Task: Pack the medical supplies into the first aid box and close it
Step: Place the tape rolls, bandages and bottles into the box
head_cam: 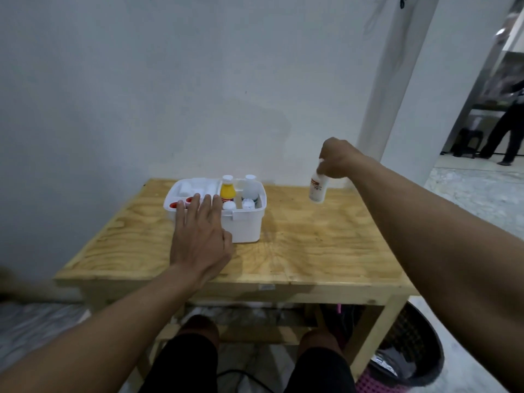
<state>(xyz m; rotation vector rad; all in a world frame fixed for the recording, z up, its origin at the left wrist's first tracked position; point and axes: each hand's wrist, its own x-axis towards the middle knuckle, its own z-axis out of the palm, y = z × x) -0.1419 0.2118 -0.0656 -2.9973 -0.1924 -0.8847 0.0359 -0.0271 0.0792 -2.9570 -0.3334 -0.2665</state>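
Observation:
A white first aid box (246, 226) stands open on the wooden table (312, 251), left of centre. Inside it stand a yellow bottle with a white cap (227, 190), a clear white bottle (251, 187), two smaller white-capped bottles and red-lidded items at the left. My left hand (200, 236) lies flat, fingers apart, against the box's near left side and rim. My right hand (336, 161) is raised above the table's far right and grips a white bottle with a red label (319, 191) by its top; the bottle hangs tilted in the air. No lid is visible.
A white wall rises right behind the table. A dark wire basket (408, 358) stands on the floor at the lower right, beside the table leg. My knees (198, 330) are under the table's front edge. A person stands in the doorway far right.

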